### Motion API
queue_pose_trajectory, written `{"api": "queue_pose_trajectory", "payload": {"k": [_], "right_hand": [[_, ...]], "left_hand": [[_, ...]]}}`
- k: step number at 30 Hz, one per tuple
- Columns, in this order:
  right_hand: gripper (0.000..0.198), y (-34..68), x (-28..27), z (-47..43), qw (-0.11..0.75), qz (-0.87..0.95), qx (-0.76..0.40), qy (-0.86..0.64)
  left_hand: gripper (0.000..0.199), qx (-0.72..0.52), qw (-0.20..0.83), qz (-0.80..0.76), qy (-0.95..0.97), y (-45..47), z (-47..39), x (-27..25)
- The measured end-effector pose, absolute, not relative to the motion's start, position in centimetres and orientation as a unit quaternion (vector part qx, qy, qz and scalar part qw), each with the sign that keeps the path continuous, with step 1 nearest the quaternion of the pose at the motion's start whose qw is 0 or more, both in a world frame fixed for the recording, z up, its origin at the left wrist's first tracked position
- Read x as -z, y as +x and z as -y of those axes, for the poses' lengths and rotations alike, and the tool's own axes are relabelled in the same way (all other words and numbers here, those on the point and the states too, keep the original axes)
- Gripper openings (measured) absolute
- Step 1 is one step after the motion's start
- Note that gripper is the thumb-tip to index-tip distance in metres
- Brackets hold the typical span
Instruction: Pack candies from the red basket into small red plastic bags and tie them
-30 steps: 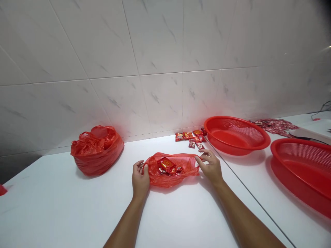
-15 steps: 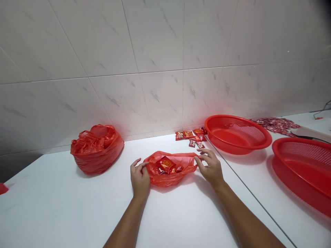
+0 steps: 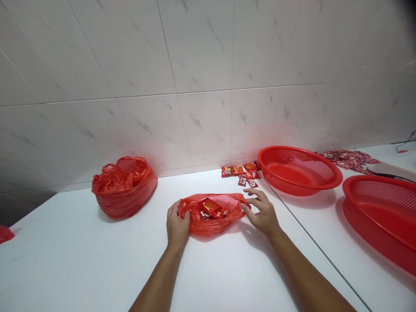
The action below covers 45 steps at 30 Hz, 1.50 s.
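Observation:
A red plastic bag (image 3: 208,228) lies on the white table with its mouth spread wide. Several small red packets (image 3: 211,207) show inside it. At the bag's left end, my left hand (image 3: 178,224) is closed on the rim, thumb on the near side and fingers curled over the far side. My right hand (image 3: 262,213) pinches the opposite end of the rim between thumb and index finger, its other fingers raised. Behind the bag, near the wall, lies a loose group of red packets (image 3: 237,170).
A fuller red plastic bag (image 3: 125,201) stands at the back left. Two red plastic baskets (image 3: 302,190), (image 3: 373,216) are on the right, across a seam in the tabletop. Dark red patterned pieces (image 3: 351,159) lie behind them, against the tiled wall.
My left hand has gone from resting at the bag's edge with fingers lifted to gripping the rim. The right hand's pinch has shifted slightly left. The view has moved a little.

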State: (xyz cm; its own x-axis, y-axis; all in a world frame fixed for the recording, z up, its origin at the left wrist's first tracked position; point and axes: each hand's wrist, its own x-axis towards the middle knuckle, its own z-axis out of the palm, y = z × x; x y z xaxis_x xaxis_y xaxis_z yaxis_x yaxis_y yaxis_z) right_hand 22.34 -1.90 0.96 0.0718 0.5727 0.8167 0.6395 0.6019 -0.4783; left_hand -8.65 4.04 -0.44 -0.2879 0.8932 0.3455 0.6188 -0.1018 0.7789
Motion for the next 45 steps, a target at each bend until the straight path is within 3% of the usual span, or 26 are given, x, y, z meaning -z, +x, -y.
{"api": "queue_pose_trajectory", "payload": {"k": [5,9,13,17,20,27,33,39,45], "right_hand": [[0.007,22.5,-0.6,1.7,0.565,0.688,0.015,-0.456],[0.007,22.6,-0.4,1.5,0.549,0.697,0.0,-0.461],[0.008,22.6,-0.2,1.6,0.539,0.7,-0.03,-0.467],[0.015,22.4,0.2,1.6,0.555,0.677,-0.094,-0.474],[0.025,21.7,-0.8,1.1,0.583,0.63,-0.209,-0.469],[0.042,19.7,-9.8,-1.5,0.574,0.575,-0.413,-0.411],[0.044,20.2,-14.1,-1.2,0.522,0.583,-0.451,-0.429],[0.043,20.8,-14.4,-0.5,0.567,0.552,-0.466,-0.396],[0.038,21.6,-15.6,0.6,0.601,0.545,-0.438,-0.388]], "left_hand": [[0.019,-0.458,0.143,-0.669,0.568,-8.6,-3.9,0.5],[0.023,-0.456,0.147,-0.673,0.564,-8.9,-4.2,0.8],[0.009,-0.468,0.167,-0.672,0.549,-9.3,-4.7,1.0],[0.017,-0.509,0.19,-0.655,0.524,-9.4,-4.8,1.0],[0.026,-0.55,0.21,-0.634,0.501,-9.2,-4.8,1.0],[0.049,-0.625,0.289,-0.576,0.44,-9.2,-5.0,1.2],[0.06,-0.646,0.356,-0.514,0.439,-9.3,-4.1,0.6],[0.063,-0.682,0.431,-0.44,0.393,-7.8,-3.0,-1.4],[0.044,-0.673,0.546,-0.285,0.41,-5.3,-1.5,-8.7]]}}
